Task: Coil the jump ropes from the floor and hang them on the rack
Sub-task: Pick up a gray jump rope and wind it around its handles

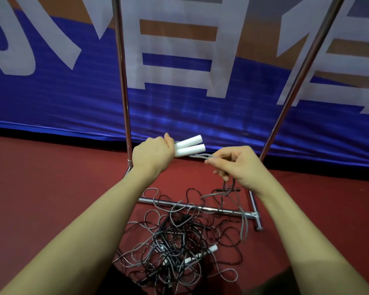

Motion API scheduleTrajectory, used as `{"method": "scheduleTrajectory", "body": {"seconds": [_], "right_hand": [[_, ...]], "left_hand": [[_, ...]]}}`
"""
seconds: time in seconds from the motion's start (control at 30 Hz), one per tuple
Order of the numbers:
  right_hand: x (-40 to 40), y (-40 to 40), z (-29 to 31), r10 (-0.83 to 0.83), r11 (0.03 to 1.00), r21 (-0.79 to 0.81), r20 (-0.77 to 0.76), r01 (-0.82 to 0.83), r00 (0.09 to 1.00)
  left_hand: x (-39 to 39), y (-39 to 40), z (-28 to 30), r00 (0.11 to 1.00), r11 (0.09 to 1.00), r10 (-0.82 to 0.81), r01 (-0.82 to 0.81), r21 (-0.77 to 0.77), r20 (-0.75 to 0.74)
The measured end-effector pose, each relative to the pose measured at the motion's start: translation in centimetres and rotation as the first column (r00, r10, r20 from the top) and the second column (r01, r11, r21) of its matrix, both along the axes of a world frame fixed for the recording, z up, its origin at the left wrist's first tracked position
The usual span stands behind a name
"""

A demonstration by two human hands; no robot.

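At twelve o'clock of the tangled black and grey rope pile [175, 241]: left hand [152, 155] gripping two white cylindrical handles [190, 147], right hand [234, 165] pinching their grey cord [200, 156]. Coiling barely begun; chrome tube rack [121, 71] bare where visible.

The rack [124, 107] stands on the floor [51, 177], before the banner [179, 92]. The tangle of ropes [179, 248] lies on the floor, across the rack's base bar [158, 202]. Above it, the left hand [152, 155] holds 2 handles [190, 147] left of the right hand [234, 165], with the cord [198, 156] between them.
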State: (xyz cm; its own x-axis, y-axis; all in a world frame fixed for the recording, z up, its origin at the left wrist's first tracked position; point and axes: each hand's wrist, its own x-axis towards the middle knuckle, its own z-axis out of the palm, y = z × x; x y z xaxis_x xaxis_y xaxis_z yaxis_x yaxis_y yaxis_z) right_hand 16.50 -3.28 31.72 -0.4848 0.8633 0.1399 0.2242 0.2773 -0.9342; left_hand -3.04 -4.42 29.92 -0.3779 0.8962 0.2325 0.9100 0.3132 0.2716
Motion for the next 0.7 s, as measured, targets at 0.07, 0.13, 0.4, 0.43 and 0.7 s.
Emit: {"method": "scheduleTrajectory", "body": {"seconds": [0.07, 0.13, 0.4, 0.43, 0.7], "right_hand": [[0.3, 0.1, 0.3, -0.069, 0.997, 0.033, -0.026, 0.070, 0.997], [0.3, 0.3, 0.4, -0.128, 0.990, 0.057, -0.066, 0.132, 0.990], [0.0, 1.6, 0.0, -0.188, 0.977, 0.062, -0.207, 0.205, 0.960], [-0.1, 1.7, 0.0, -0.180, 0.979, 0.055, -0.208, 0.195, 0.961], [-1.1, 1.1, 0.3, -0.132, 0.990, -0.089, -0.392, 0.105, 0.911]], "left_hand": [[0.1, -0.1, 0.1, 1.000, 1.000, -0.015, 0.015, -0.004, 0.007], [0.5, -0.3, 0.1, 0.995, 0.995, -0.089, 0.088, -0.041, -0.040], [0.7, -1.7, 1.4, 0.911, 0.939, -0.344, 0.334, -0.084, -0.226], [0.6, -1.9, 1.7, 0.900, 0.933, -0.359, 0.350, -0.080, -0.247], [0.1, -3.0, 2.8, 0.872, 0.879, -0.432, 0.464, 0.108, -0.229]]}}
